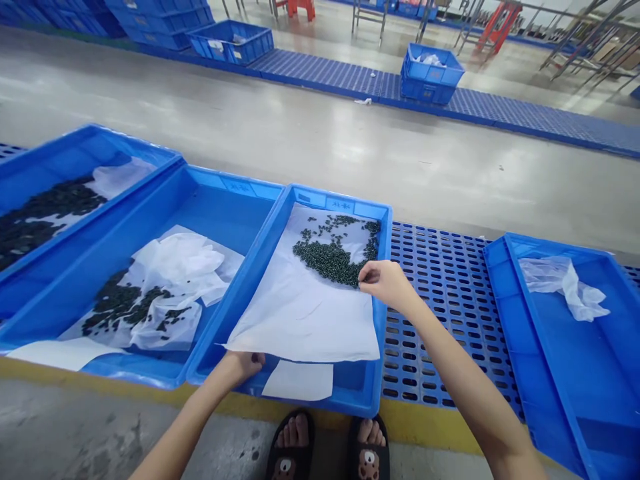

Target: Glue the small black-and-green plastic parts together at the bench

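Observation:
A blue plastic tray sits in front of me on a perforated blue pallet. A white paper sheet lies in it, lifted at the near end, with a heap of small dark green pieces at the far end. My left hand grips the sheet's near left corner at the tray's front edge. My right hand pinches the sheet's right edge beside the heap. A second smaller white sheet lies under the raised one.
Two more blue trays to the left hold crumpled white paper and dark pieces. A tray on the right holds only crumpled plastic. My sandalled feet stand on a yellow-edged floor. Blue crates stand across the aisle.

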Available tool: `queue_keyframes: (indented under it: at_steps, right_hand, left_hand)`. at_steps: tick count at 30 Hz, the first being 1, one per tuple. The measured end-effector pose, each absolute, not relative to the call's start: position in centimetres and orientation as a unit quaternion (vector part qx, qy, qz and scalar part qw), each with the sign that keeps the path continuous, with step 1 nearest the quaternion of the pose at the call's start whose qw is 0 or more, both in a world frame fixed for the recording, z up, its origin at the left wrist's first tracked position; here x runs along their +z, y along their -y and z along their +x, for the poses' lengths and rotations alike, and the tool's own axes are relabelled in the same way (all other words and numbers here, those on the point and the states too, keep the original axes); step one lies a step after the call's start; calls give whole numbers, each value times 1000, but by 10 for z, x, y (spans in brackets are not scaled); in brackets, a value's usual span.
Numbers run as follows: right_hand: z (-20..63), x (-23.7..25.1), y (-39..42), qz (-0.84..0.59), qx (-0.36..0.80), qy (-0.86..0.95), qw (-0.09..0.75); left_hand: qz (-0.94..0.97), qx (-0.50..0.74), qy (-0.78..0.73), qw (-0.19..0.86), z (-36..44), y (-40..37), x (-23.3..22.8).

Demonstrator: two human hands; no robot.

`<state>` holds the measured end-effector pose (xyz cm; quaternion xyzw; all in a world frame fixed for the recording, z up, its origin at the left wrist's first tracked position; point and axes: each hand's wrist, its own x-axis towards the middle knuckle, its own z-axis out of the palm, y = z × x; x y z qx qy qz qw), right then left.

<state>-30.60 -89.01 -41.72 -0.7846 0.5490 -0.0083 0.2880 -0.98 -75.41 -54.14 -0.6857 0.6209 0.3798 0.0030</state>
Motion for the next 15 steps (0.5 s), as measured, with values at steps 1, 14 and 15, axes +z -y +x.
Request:
queue_keyframes:
  at_steps: [1, 14, 15]
  right_hand:
    - [-305, -431, 900, -791, 16, -552, 264]
    - [-305, -540, 921, -822, 253, -496, 116]
    - [-303, -543, 922, -822, 259, -495, 106]
  left_hand:
    - [-687, 391, -612, -4, -3, 750, -531]
    - [-694, 346, -538, -332, -32, 816, -506]
    - [-673, 306, -598, -310, -49, 823, -518]
